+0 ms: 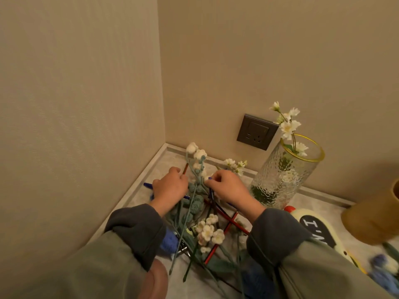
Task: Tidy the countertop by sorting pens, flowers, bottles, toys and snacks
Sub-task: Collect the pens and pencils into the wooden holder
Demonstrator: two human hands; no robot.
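A heap of crocheted flowers (208,230) with long green stems lies in the counter corner, mixed with red pens (224,230) and blue pens (148,184). My left hand (169,187) grips a red-brown pen (185,168) that sticks up past the fingers. My right hand (226,186) pinches a blue pen tip and a stem in the middle of the heap. A white-blossomed crochet stem (195,151) rises between the two hands. A textured glass vase (282,173) with a yellow rim holds a white flower sprig (288,126) at the right.
Walls close the corner at left and back, with a grey socket (257,131) low on the back wall. A yellow plush toy with a black patch (313,229) lies at the right, beside a tan cylinder (375,219). Blue knitted pieces (169,240) sit under my sleeves.
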